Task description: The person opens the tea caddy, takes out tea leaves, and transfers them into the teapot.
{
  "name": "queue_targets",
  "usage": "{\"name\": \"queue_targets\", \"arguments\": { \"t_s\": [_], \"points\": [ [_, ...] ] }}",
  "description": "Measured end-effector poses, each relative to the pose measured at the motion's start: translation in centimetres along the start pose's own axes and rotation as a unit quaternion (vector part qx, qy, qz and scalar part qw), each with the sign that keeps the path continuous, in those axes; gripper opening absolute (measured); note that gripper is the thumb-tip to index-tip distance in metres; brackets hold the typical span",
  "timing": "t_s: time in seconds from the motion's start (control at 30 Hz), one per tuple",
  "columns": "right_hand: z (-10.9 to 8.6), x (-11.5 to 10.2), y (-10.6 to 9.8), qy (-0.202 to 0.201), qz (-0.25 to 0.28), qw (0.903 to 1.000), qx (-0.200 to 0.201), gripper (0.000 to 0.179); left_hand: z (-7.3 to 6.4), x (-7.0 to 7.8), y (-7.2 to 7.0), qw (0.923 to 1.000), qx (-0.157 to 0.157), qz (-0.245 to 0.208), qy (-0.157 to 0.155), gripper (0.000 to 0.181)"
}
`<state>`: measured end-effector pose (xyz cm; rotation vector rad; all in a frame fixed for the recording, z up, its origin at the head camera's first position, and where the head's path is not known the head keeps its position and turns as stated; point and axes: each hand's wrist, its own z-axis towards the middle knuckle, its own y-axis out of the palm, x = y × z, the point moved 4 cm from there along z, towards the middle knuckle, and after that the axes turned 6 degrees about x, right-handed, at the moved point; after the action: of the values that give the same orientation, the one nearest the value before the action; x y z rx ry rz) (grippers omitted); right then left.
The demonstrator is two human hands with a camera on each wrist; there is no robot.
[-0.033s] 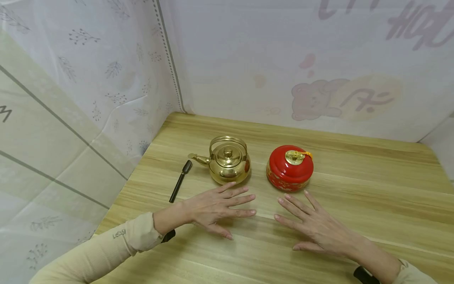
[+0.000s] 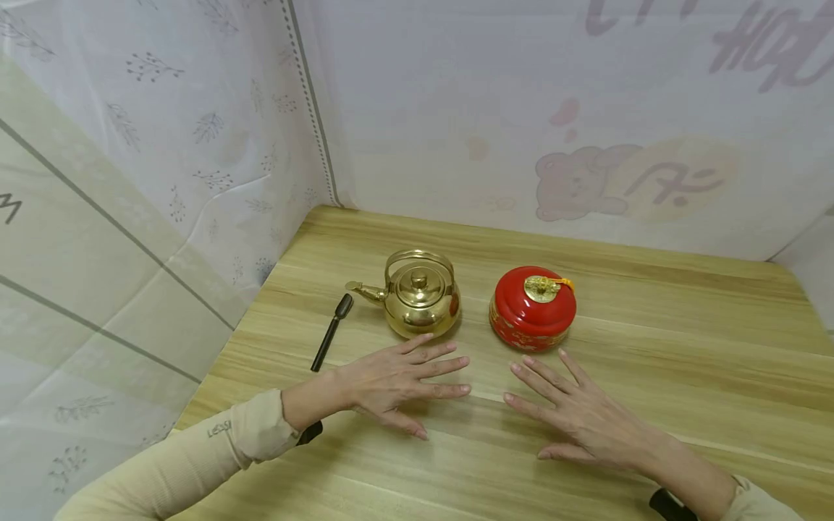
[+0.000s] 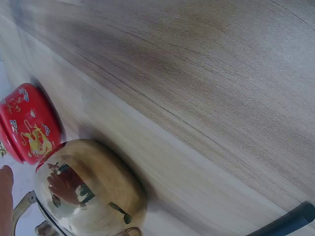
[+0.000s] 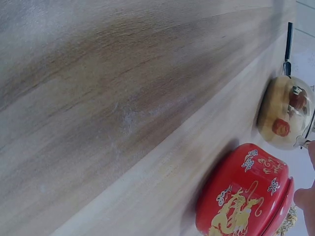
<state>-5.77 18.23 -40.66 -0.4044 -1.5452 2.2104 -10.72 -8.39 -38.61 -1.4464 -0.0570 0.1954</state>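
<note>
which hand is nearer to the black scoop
Left. The left hand is just right of the scoop, nearer the person; the right hand is much farther right, in front of the red jar.

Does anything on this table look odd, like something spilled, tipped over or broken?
Nothing stands out. The pot and jar stand upright and lidded, the scoop lies flat to the left of the pot, and I see no spill or damage on the table.
</note>
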Motion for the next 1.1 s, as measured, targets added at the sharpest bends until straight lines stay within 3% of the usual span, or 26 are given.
{"name": "queue_targets", "arguments": {
  "t_s": [0.27,0.43,0.57,0.67,0.73,0.77,0.8,0.83,0.87,0.9,0.93,1.07,1.1],
  "points": [
    [0.0,0.1,0.2,0.011,0.013,0.9999,0.001,0.078,0.2,-0.1,0.1,1.0,0.004,-0.004,-0.003,0.076],
    [0.1,0.1,0.4,0.017,0.017,0.9996,0.017,0.078,0.2,0.0,0.3,0.9996,0.025,-0.003,-0.011,0.076],
    [0.4,0.1,0.5,0.027,0.031,0.9987,0.031,0.073,0.3,0.1,0.3,0.9972,0.053,-0.027,-0.045,0.074],
    [0.9,0.3,0.6,0.049,0.056,0.996,0.05,0.068,0.2,0.0,0.2,0.9859,0.085,-0.09,-0.113,0.07],
    [1.3,0.5,0.6,0.067,0.071,0.9926,0.072,0.063,-0.1,-0.1,0.2,0.9646,0.127,-0.15,-0.176,0.065],
    [1.6,0.7,0.5,0.077,0.075,0.9904,0.087,0.062,-0.3,-0.2,0.2,0.9464,0.154,-0.189,-0.212,0.061],
    [1.8,0.8,0.5,0.09,0.086,0.9871,0.101,0.06,-0.6,-0.4,0.3,0.9226,0.185,-0.23,-0.249,0.056],
    [2.1,0.9,0.5,0.102,0.093,0.9835,0.116,0.058,-0.9,-0.5,0.3,0.8929,0.22,-0.27,-0.285,0.05],
    [2.4,1.0,0.4,0.115,0.101,0.9797,0.129,0.056,-1.2,-0.7,0.5,0.8556,0.254,-0.315,-0.324,0.044],
    [2.7,1.1,0.4,0.127,0.107,0.9761,0.141,0.053,-1.6,-1.0,0.7,0.8119,0.286,-0.357,-0.363,0.039],
    [3.1,1.3,0.4,0.14,0.111,0.9723,0.151,0.051,-2.1,-1.3,0.9,0.7618,0.316,-0.397,-0.403,0.035],
    [4.8,1.8,0.7,0.19,0.149,0.9531,0.182,0.044,-4.2,-2.5,2.2,0.5308,0.417,-0.502,-0.54,0.033],
    [5.4,1.9,0.8,0.197,0.159,0.9482,0.192,0.043,-4.6,-2.8,2.5,0.4809,0.437,-0.514,-0.561,0.034]
  ]
}}
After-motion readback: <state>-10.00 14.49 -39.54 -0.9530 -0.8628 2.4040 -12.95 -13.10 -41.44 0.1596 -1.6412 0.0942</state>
